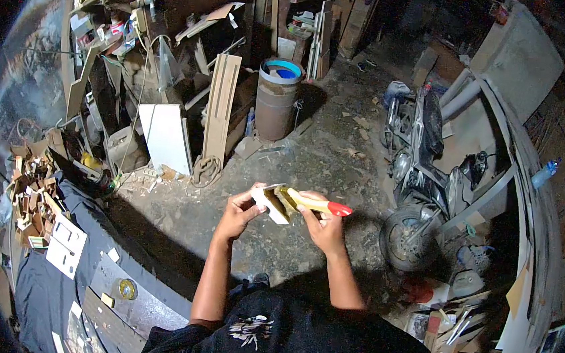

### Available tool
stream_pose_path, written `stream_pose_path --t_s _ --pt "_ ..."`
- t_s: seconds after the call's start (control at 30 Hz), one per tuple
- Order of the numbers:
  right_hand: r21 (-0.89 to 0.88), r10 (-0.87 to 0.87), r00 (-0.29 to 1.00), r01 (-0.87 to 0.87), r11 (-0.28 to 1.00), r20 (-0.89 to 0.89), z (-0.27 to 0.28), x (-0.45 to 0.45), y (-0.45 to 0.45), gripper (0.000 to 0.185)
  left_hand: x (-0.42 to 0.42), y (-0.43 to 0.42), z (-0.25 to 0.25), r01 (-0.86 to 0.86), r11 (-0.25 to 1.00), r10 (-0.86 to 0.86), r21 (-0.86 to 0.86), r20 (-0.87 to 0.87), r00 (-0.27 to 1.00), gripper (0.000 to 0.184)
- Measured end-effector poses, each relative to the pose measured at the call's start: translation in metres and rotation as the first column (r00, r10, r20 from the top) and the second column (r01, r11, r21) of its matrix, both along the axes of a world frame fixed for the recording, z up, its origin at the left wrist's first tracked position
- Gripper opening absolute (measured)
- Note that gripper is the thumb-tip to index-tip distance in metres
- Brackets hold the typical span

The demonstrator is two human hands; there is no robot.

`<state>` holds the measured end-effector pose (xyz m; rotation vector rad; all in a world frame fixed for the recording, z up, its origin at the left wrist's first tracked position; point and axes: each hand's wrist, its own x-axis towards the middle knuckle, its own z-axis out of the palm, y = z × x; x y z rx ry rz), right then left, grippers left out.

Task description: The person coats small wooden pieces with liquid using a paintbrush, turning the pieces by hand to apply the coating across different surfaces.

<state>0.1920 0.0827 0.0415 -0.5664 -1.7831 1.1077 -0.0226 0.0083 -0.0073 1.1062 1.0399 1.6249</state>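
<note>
My left hand (241, 214) is closed on the edge of a small white-faced piece of board (268, 202). It is tilted up in front of my chest, its darker side turned to the right. In my right hand (323, 228) is a paintbrush (319, 204) with a yellow handle and a red end. The fingers wrap the handle, which points right. The brush head meets the dark side of the board piece; whether the bristles press on it, I cannot tell. A small round yellowish container (127, 289) stands on the bench at lower left.
Cut wood scraps (35, 198) are heaped at left, near a white panel with cut-outs (66, 250) on dark cloth. Ahead stand a drum (275, 109), a leaning white board (163, 138) and planks (221, 107). A motorcycle (420, 182) is parked at right.
</note>
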Motion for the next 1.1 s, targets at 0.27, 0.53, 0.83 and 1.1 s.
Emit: stream_pose_path --t_s 0.27,0.53,0.83,1.1 --pt "0.127 0.179 0.983 -0.184 0.975 0.046 0.001 0.005 0.008 0.024 -0.014 -0.006 -0.012 0.237 0.942 -0.197 -0.24 0.179 0.964 0.032" --pt "-0.117 0.146 0.979 -0.163 0.98 -0.143 0.003 -0.005 0.005 0.024 -0.003 -0.005 -0.008 0.034 0.991 -0.015 -0.129 0.146 0.989 0.034" --pt "-0.183 0.107 0.984 -0.132 0.974 -0.144 -0.008 -0.004 0.01 0.027 -0.001 -0.004 -0.003 -0.169 0.985 0.162 0.042 0.132 0.978 0.047" --pt "-0.009 -0.271 0.946 0.274 0.962 -0.181 -0.015 0.002 0.016 0.027 0.007 0.001 0.008 -0.399 0.908 0.415 -0.129 0.145 0.898 0.028"
